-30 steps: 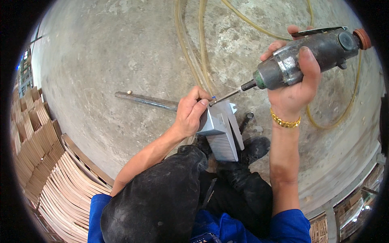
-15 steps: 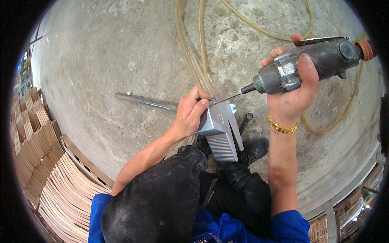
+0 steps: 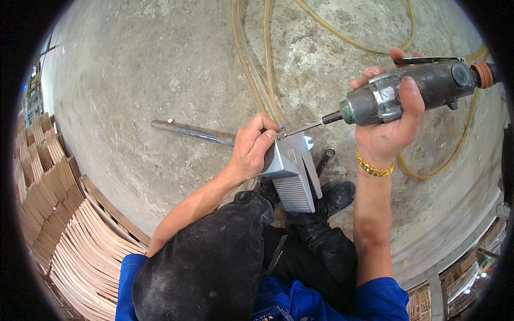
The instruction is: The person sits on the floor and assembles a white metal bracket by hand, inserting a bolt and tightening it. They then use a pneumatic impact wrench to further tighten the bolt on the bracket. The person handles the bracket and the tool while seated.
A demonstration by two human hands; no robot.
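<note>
My left hand (image 3: 252, 147) is closed around the upper end of a grey metal foot pedal (image 3: 289, 160) with a ribbed tread, held between my legs. Its thumb and index finger lie beside a small fastener at the pedal's corner. In my right hand (image 3: 386, 140) is a dark air screwdriver (image 3: 436, 88), lying sideways across the palm, with fingers over its lever side and the thumb in front. The long bit (image 3: 306, 128) points left, and its tip meets the pedal corner next to the left fingertips. Whether it sits in the fastener is too small to tell.
A dark metal tube (image 3: 193, 132) extends left from behind my left hand. Yellowish hoses (image 3: 267, 53) loop over the concrete floor. A wrench (image 3: 326, 157) lies by my shoe. Stacked cardboard (image 3: 56, 198) and curved wooden strips (image 3: 93, 257) stand left; a metal rack (image 3: 436, 289) stands lower right.
The air screwdriver and my right hand have shifted slightly right and down. My left hand and the pedal have barely moved.
</note>
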